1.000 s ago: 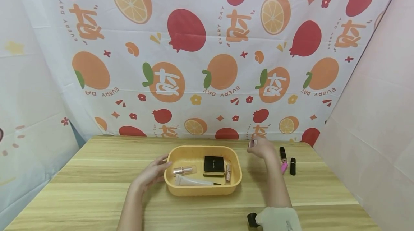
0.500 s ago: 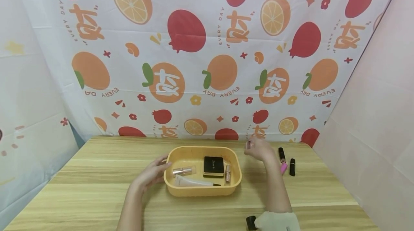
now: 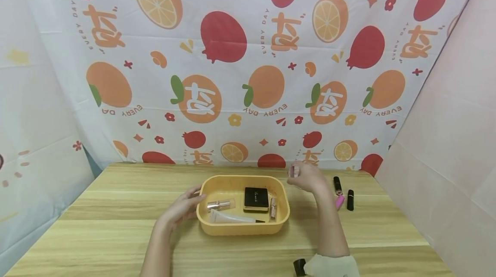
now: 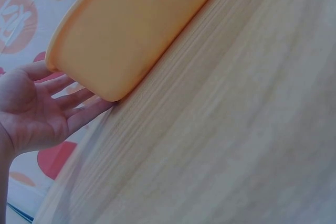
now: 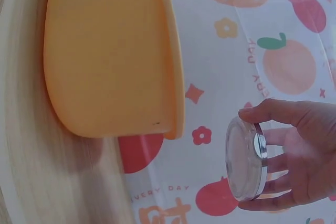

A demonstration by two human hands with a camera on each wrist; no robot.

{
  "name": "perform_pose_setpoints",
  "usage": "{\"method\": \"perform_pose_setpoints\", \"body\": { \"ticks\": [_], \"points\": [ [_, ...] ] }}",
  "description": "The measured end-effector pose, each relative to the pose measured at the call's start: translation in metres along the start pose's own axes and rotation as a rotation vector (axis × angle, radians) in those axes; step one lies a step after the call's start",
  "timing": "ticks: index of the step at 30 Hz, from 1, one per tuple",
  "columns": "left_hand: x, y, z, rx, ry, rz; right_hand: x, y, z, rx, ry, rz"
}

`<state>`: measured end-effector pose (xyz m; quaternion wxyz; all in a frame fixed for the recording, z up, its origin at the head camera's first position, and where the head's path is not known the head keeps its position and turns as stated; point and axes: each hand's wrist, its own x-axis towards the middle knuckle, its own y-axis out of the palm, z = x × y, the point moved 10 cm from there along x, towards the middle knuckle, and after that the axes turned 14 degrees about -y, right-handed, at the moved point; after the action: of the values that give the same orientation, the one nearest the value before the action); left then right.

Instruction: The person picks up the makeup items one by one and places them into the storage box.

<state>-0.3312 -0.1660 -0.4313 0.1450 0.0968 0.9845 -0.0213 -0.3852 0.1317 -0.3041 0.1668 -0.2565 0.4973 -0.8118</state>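
My left hand (image 3: 182, 208) rests at the left end of a yellow plastic bin (image 3: 243, 229), thumb at the rim. In the left wrist view its fingers reach out straight along the bin's end. My right hand (image 3: 310, 178) holds a round, clear compact (image 5: 245, 158) by its edge, beyond the bin's right back corner. The compact has a pale pink inside and a silver band; thumb and fingers pinch opposite sides of it. Inside the bin lie a black square case (image 3: 256, 198), a white squeeze tube (image 3: 232, 217), a lipstick tube (image 3: 218, 205) and a small rose-gold tube (image 3: 273, 208).
On the table (image 3: 116, 225) to the right are a black lipstick tube (image 3: 337, 184), a pink item (image 3: 339, 201) and another black tube (image 3: 350, 200). A black-topped object (image 3: 299, 267) sits by the right sleeve. A fruit-print cloth (image 3: 248, 53) hangs behind the table.
My right hand has moved a little left, closer to the bin, with the compact turning in its fingers. The left hand and the bin have stayed put.
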Motion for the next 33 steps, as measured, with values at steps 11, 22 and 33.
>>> {"method": "perform_pose_setpoints", "body": {
  "ticks": [11,22,33],
  "points": [
    [-0.001,-0.001,0.000,-0.031,-0.021,-0.033,0.002,0.004,0.015,0.005,-0.025,0.012],
    [0.000,-0.003,-0.001,-0.031,-0.021,-0.030,0.005,0.006,0.027,-0.008,-0.043,0.016],
    [0.001,-0.002,0.000,-0.039,-0.033,-0.015,0.006,0.009,0.034,-0.002,-0.046,0.039]
  ]
}}
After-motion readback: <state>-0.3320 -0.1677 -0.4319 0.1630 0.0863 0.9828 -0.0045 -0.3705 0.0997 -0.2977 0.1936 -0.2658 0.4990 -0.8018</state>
